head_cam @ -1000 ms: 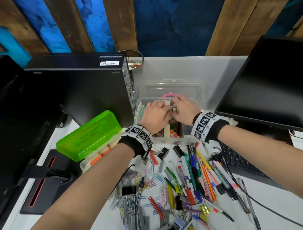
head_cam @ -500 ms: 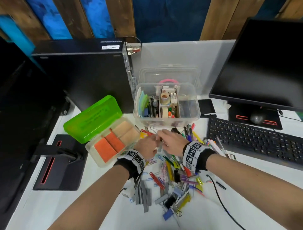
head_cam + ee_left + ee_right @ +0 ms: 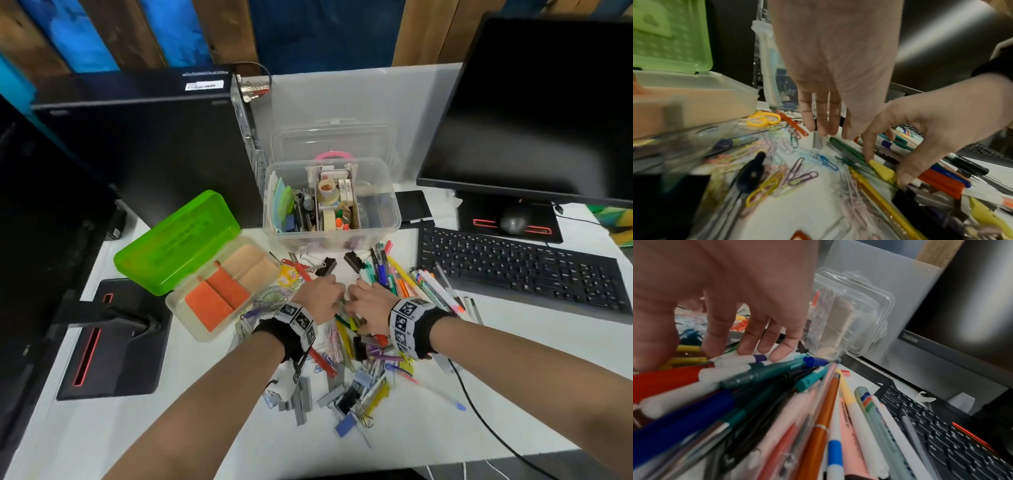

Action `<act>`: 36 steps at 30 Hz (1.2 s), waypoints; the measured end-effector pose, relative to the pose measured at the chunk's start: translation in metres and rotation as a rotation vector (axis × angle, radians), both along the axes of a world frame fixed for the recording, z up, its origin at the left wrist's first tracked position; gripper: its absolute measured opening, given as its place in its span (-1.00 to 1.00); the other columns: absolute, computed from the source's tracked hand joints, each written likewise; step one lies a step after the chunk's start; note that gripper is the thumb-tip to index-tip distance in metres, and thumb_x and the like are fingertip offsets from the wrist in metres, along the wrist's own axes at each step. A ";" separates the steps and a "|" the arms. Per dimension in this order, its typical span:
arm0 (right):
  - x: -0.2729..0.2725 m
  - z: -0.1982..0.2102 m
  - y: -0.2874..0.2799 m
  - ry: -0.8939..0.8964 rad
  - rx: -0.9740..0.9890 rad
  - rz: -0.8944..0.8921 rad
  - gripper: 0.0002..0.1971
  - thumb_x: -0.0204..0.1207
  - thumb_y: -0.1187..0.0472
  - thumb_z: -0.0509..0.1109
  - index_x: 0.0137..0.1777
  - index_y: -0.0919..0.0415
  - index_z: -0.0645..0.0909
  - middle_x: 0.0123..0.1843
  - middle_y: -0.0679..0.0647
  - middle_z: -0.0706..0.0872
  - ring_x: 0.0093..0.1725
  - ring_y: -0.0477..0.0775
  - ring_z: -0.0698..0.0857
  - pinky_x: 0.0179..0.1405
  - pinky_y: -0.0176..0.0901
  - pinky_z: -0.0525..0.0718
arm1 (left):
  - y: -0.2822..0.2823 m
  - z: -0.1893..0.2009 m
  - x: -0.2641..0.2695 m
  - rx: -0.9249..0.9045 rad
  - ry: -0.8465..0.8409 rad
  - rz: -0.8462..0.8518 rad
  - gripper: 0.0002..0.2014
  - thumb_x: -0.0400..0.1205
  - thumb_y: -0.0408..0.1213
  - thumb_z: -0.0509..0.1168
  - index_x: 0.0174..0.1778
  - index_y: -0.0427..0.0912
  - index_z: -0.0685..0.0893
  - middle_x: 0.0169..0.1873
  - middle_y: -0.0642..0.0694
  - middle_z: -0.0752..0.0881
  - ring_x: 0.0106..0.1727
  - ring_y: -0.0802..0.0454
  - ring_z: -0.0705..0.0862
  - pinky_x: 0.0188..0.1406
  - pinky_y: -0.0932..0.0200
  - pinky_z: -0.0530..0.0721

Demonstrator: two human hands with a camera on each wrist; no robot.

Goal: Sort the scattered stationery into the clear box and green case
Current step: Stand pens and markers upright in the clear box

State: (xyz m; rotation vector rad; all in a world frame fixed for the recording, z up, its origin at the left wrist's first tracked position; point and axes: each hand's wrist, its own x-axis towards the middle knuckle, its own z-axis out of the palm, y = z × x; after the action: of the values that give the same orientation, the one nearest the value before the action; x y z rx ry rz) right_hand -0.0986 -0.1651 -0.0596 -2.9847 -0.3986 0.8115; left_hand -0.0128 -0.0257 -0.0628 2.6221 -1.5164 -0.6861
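Note:
The clear box [image 3: 308, 241] stands at the back centre, filled with tape rolls and other small stationery. The green case [image 3: 205, 337] lies open to its left, with orange and tan note pads inside. Pens, markers, paper clips, binder clips and staple strips lie scattered [image 3: 359, 342] in front of both. My left hand [image 3: 824, 126] hangs over the pile with straight fingers, the tips just above a staple strip [image 3: 818, 141]. My right hand [image 3: 756, 345] reaches down beside it; its fingertips touch a white marker [image 3: 735, 360], and thumb and index straddle a yellow cap [image 3: 881, 170].
A black keyboard [image 3: 513, 270] lies right of the pile under a monitor [image 3: 534, 109]. A black computer tower [image 3: 144, 147] stands behind the case, a black stand [image 3: 113, 339] at left. The box's lid [image 3: 332, 137] leans behind it. A cable [image 3: 479, 421] crosses the front right.
Both hands have come out of the clear box and moved down toward me onto the scattered pile, and have since stayed side by side there.

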 end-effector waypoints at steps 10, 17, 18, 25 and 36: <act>0.003 0.014 -0.035 -0.114 0.398 -0.547 -0.71 0.34 0.19 0.51 0.02 0.28 0.61 -0.01 0.15 0.66 -0.03 0.09 0.56 -0.09 -0.14 0.49 | -0.034 0.041 -0.024 0.146 -0.150 -0.240 -0.79 0.62 -0.18 0.17 -0.25 -0.20 0.59 -0.23 -0.18 0.68 -0.24 -0.16 0.62 -0.30 0.12 0.45; -0.007 0.016 -0.067 -0.127 0.452 -0.696 -0.80 0.31 0.22 0.56 -0.14 0.12 0.60 -0.13 0.09 0.75 -0.15 0.03 0.65 -0.08 -0.12 0.65 | -0.053 0.004 -0.083 -0.251 -0.061 -0.602 -0.94 0.45 -0.40 0.43 -0.21 -0.20 0.71 -0.18 -0.14 0.65 -0.16 -0.07 0.61 -0.34 0.12 0.58; -0.008 0.015 -0.068 -0.128 0.459 -0.706 -0.80 0.31 0.21 0.56 -0.15 0.10 0.60 -0.14 0.08 0.74 -0.15 0.03 0.67 -0.05 -0.08 0.68 | -0.056 -0.003 -0.086 -0.262 -0.105 -0.633 -0.92 0.40 -0.38 0.48 -0.25 -0.17 0.73 -0.20 -0.13 0.65 -0.14 -0.09 0.61 -0.36 0.08 0.63; -0.003 0.012 -0.062 -0.138 0.534 -0.722 -0.79 0.35 0.24 0.54 -0.03 0.20 0.66 -0.15 0.05 0.72 -0.12 -0.01 0.66 0.01 -0.10 0.68 | -0.066 -0.009 -0.097 -0.254 -0.204 -0.676 -0.84 0.34 -0.21 0.58 -0.19 0.03 0.84 -0.08 -0.13 0.72 -0.01 -0.11 0.67 -0.15 0.06 0.70; 0.018 0.018 -0.061 -0.130 0.622 -0.679 -0.80 0.37 0.26 0.54 -0.02 0.23 0.66 -0.25 -0.06 0.65 -0.16 -0.06 0.65 0.01 -0.19 0.66 | -0.077 -0.034 -0.098 -0.276 -0.297 -0.694 -0.91 0.37 -0.24 0.50 -0.24 -0.05 0.76 -0.20 -0.04 0.68 -0.15 0.01 0.65 -0.29 0.17 0.65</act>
State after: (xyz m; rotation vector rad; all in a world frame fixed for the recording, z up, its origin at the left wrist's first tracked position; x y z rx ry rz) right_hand -0.0808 -0.2261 -0.0415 -2.3296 0.3080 0.3341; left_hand -0.1110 -0.1029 -0.0969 2.0357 -2.4319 -0.0688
